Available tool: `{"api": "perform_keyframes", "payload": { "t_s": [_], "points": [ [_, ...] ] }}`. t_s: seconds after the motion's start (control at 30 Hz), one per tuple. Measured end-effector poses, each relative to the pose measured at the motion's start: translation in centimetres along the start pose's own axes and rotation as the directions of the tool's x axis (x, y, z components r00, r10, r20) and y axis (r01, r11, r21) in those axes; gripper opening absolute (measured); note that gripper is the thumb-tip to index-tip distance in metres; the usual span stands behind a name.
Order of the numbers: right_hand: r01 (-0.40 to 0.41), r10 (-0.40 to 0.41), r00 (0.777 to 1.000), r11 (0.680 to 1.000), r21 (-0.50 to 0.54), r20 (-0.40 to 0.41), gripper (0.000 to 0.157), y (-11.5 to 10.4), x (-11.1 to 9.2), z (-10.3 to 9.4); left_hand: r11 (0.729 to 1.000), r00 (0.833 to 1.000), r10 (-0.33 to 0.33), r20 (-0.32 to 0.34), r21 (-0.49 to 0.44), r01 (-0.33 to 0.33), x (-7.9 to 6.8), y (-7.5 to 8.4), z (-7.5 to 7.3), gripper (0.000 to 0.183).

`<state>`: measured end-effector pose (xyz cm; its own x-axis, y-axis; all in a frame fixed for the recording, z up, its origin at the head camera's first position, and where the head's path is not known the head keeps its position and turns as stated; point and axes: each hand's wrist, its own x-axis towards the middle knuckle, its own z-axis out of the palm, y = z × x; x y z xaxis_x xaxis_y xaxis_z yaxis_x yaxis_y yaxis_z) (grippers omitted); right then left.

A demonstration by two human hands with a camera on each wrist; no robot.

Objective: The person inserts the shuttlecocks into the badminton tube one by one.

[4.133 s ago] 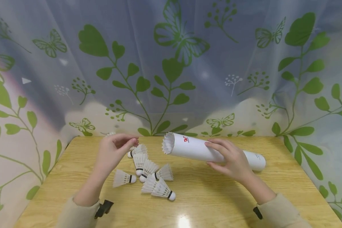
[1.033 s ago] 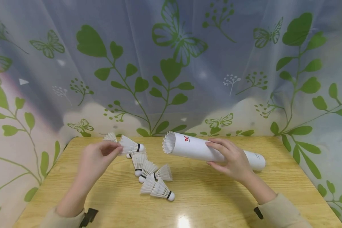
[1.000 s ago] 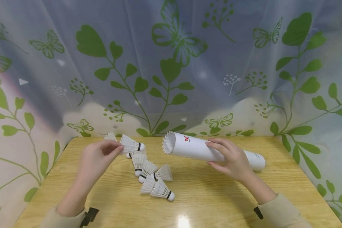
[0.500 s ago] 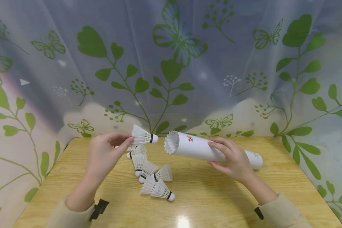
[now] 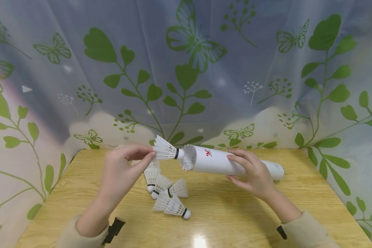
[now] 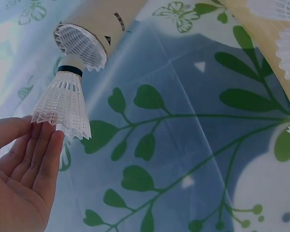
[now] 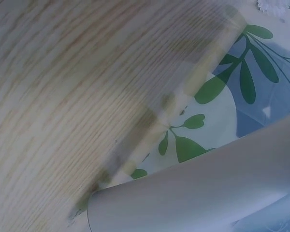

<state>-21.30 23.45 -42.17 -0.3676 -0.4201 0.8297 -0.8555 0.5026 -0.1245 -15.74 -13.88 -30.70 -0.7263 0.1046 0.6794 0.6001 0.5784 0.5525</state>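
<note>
at the mouth (image 5: 189,159) of the tube (image 5: 214,161) gripped in my right hand (image 5: 251,172), a shuttlecock (image 5: 165,150) pinched in my left hand (image 5: 123,168)

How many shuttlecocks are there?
At least 7: one shuttlecock in the left hand, one inside the tube, five others bunched on the table. More may hide behind that hand or deeper inside.

There are two hands, one left hand (image 5: 124,168) and one right hand (image 5: 253,174), and two sleeves (image 5: 82,235). There is one table (image 5: 229,224) and one white tube (image 5: 217,162). One shuttlecock (image 5: 165,148) is between fingers; at least five loose shuttlecocks (image 5: 175,206) lie on the table, but behind the left hand I cannot count exactly. One skirt (image 5: 190,157) shows in the tube's mouth.
</note>
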Motion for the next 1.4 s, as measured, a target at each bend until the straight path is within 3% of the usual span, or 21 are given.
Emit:
{"api": "perform_keyframes", "payload": {
  "t_s": [0.27, 0.8, 1.4],
  "points": [
    [0.0, 0.0, 1.0, 1.0, 0.006, 0.003, 0.052, 0.0, 0.1, 0.1, 0.999, 0.999, 0.038, 0.03, -0.034, -0.037, -0.2, 0.6, 1.0, 0.012],
    [-0.004, 0.004, 1.0, 1.0, 0.0, 0.001, 0.052, -0.1, 0.1, 0.3, 0.994, 0.991, 0.003, 0.131, -0.111, 0.012, -0.4, 0.3, 4.4, 0.01],
    [0.045, -0.044, 0.999, 0.998, 0.047, -0.02, 0.049, 0.1, -0.4, 0.6, 0.98, 0.994, 0.026, 0.103, -0.2, -0.005, -0.4, 0.6, 5.3, 0.01]
  ]
}}
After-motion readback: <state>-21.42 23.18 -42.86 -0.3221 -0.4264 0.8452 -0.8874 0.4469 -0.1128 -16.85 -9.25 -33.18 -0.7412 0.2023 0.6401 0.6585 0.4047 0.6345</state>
